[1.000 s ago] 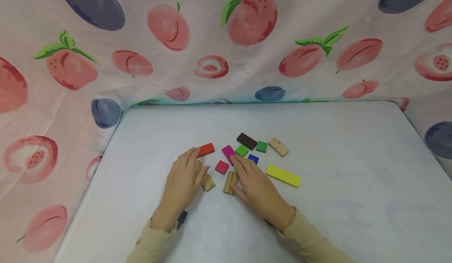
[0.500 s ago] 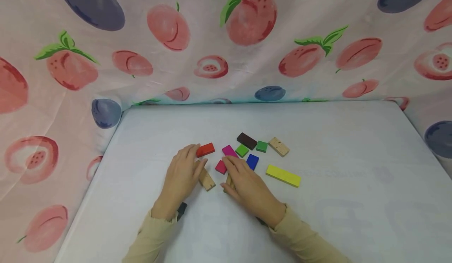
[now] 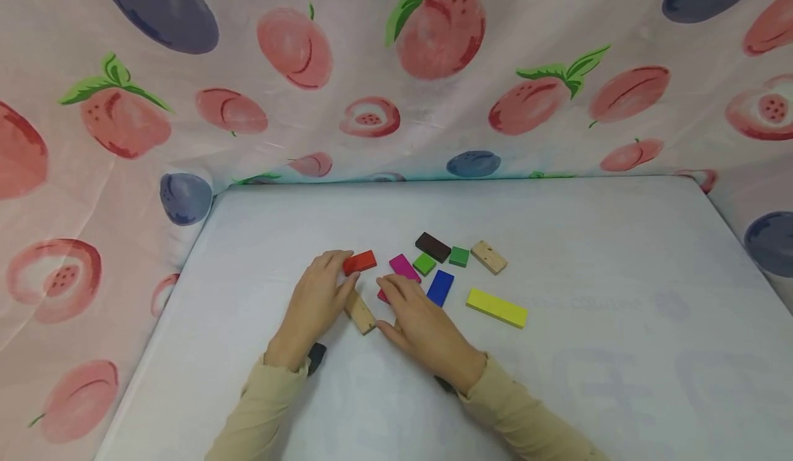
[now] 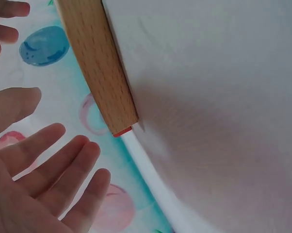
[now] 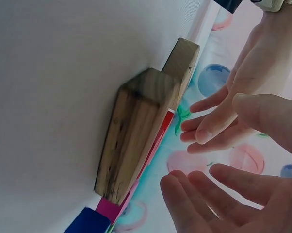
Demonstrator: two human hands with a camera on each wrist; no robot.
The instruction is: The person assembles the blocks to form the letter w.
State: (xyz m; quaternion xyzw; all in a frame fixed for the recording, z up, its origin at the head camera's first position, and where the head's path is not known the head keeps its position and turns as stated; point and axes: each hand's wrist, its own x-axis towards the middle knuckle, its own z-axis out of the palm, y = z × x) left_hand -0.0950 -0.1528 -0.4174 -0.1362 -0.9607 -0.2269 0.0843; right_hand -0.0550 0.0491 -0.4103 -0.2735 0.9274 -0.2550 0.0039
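My left hand (image 3: 312, 306) hovers with loosely bent fingers over the left end of a plain wooden block (image 3: 361, 314). Its fingertips reach the left end of a red block (image 3: 361, 262) in the head view. Over a striped brown wooden block (image 5: 131, 145) hangs my right hand (image 3: 424, 320), which hides that block from the head camera. In the right wrist view the thumb and fingers are spread apart beside it and hold nothing. A crimson square block (image 3: 383, 296) peeks out beyond the right fingertips, with a magenta block (image 3: 404, 267) behind it.
A blue block (image 3: 440, 287) and a long yellow block (image 3: 497, 308) lie right of my right hand. Farther back are a dark brown block (image 3: 433, 247), two green squares, one light green (image 3: 424, 264), and a speckled wooden block (image 3: 489, 257). Fruit-patterned cloth borders the white table.
My right hand has slid left over the striped block, covering it and uncovering more of the blue block. The left hand has shifted slightly away from me. The visible blocks stay put.
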